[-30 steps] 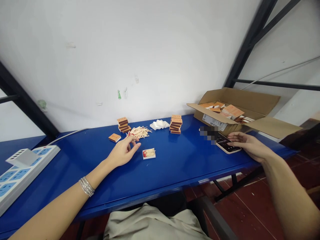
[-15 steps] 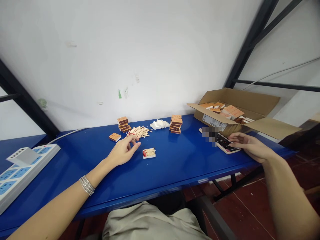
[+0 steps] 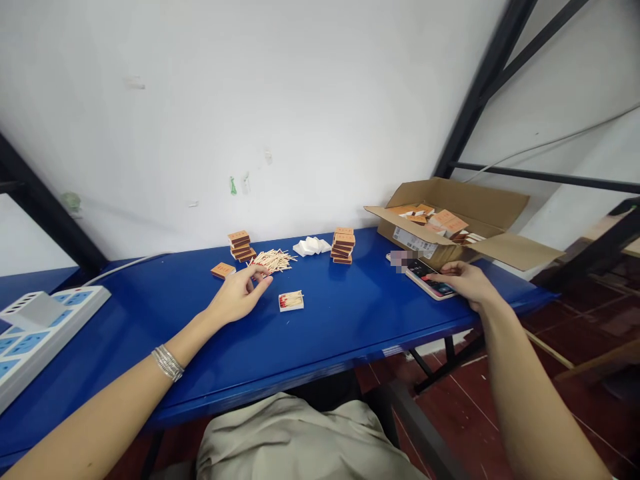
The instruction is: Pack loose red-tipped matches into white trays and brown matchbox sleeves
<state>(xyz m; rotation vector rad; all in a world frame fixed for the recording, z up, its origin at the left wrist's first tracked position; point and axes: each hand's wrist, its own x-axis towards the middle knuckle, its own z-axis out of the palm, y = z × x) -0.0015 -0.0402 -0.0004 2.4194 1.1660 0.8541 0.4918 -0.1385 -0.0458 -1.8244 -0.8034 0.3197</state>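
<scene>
left hand [image 3: 238,295]: thumb and fingers parted, near the match pile [image 3: 278,261], left of frame centre. right hand [image 3: 469,283]: thumb over the phone [image 3: 423,275], right of centre; grip cannot be determined.

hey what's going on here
A person sits at a blue table with the right hand at a phone lying there. The left hand is by a loose pile of matches; whether its fingertips touch them is unclear. Nearer the person, a small white tray holds more matches. Matchboxes stand in two stacks near the wall, and an open cardboard box behind the phone holds more.
</scene>
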